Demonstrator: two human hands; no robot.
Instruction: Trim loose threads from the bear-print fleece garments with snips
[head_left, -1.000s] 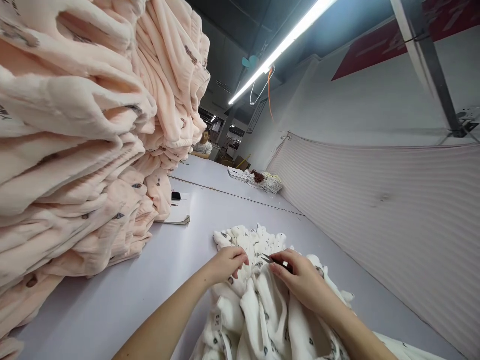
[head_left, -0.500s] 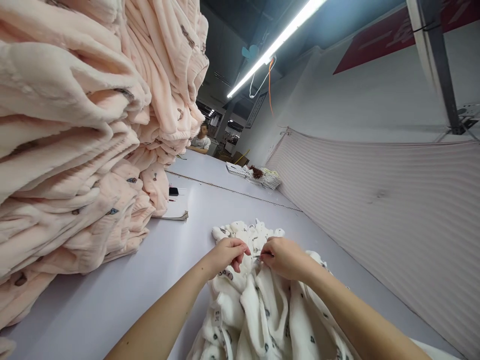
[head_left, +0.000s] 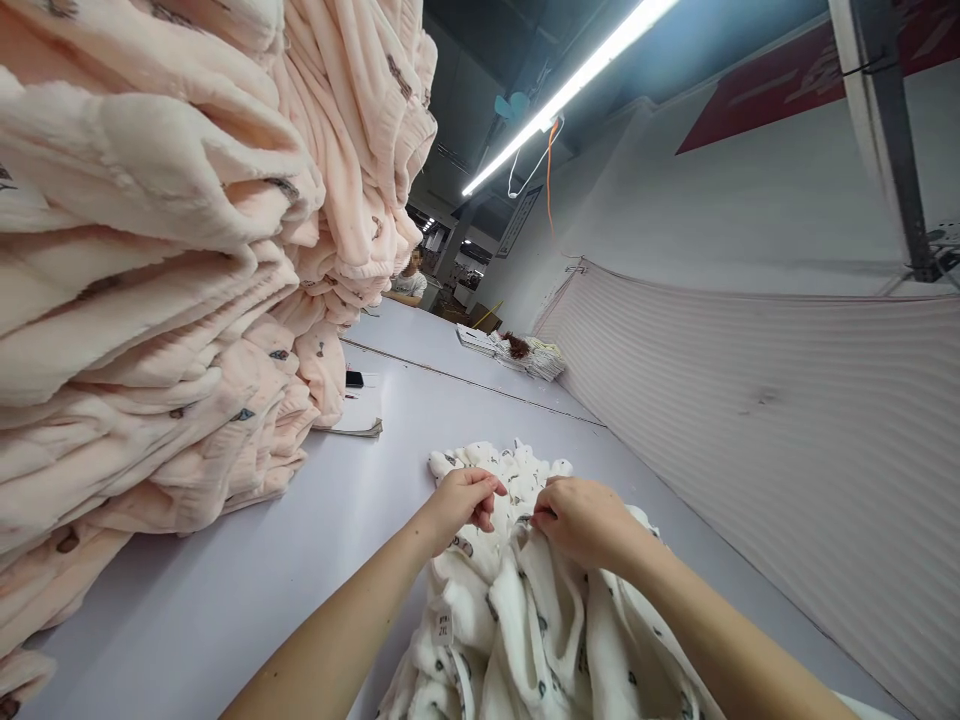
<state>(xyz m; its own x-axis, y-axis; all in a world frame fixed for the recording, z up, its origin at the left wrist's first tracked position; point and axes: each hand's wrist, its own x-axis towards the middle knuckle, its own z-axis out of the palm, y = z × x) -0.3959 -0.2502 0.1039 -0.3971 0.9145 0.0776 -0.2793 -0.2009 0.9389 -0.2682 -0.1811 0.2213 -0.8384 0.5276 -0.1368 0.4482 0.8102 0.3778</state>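
Observation:
A white fleece garment [head_left: 525,620] with small dark prints lies bunched on the grey table [head_left: 247,580] in front of me. A size tag [head_left: 444,627] shows on its near fold. My left hand [head_left: 465,500] pinches the fabric at the garment's far edge, fingers closed. My right hand [head_left: 581,520] is curled shut just to the right of it. A small metal tool was in that hand earlier; only a dark tip shows at its fingers now. The two hands are a few centimetres apart.
A tall stack of folded peach fleece garments [head_left: 165,250] fills the left. Beyond it lie a paper pad [head_left: 360,418] with a dark phone [head_left: 354,379], and a pile of items [head_left: 521,355] further back. A ribbed cloth wall [head_left: 750,420] bounds the right. A person [head_left: 411,282] sits far off.
My right hand has slid left along the garment, closer to my left hand, and curled tighter. The metal snips plainly seen a second ago are now almost hidden in it.

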